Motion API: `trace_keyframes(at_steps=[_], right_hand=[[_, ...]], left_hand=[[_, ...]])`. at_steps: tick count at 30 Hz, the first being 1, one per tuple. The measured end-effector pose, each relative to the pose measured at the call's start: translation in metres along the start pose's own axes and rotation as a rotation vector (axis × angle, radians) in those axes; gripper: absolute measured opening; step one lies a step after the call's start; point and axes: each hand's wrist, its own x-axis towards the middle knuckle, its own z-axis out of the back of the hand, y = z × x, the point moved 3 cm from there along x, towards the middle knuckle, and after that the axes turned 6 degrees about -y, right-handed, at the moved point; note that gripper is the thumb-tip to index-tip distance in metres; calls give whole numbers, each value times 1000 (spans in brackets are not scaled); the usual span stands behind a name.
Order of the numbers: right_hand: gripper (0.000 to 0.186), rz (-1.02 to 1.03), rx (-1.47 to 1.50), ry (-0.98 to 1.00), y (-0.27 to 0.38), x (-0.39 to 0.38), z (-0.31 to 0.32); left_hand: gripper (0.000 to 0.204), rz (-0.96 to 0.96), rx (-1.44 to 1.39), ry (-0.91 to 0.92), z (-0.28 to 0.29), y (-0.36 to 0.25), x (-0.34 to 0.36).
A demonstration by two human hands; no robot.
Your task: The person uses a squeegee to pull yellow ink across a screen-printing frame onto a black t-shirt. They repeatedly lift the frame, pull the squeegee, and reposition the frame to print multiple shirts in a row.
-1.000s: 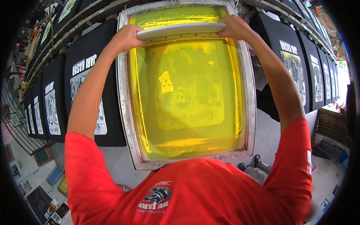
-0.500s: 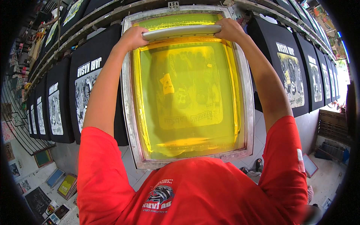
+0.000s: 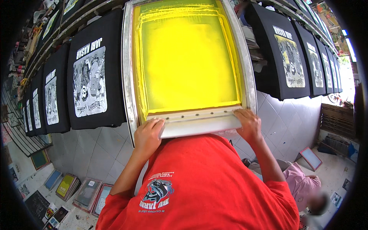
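Observation:
A wide metal squeegee lies across the near end of a printing screen. My left hand grips the squeegee's left end, and my right hand has its fingers wrapped over the right end. Both hands are close to my body. Bright yellow ink covers most of the screen's mesh, with thicker ridges along its sides and far end. The near edge of the frame is hidden behind the squeegee and my hands. What lies under the mesh cannot be seen.
Black printed shirts on boards stand in rows to the left and right of the screen. A person in a pink top is low at the right. Several framed screens lean on the floor at the lower left.
Both hands have drawn the squeegee from the far end of the screen to the near end. Opaque yellow ink now hides the picture that showed through the mesh.

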Motion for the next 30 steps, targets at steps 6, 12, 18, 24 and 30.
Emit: trace_keyframes(at_steps=[6,12,18,24,30], right_hand=[[35,-48,53,170,-4,33,20],[31,16,-20,60,-27,97,8],[36,112,-1,-172,-15,50,14],[45,67,19,-102,11,-1,0],[51,106,-3,-96,-18,70,-18]], left_hand=[[37,44,-24,237,28,1,36],[30,-23,58,70,22,19,79],[43,-61,40,-84,19,11,40],[43,-90,3,-77,3,-5,-2],[44,-96,61,-143,-16,30,59]])
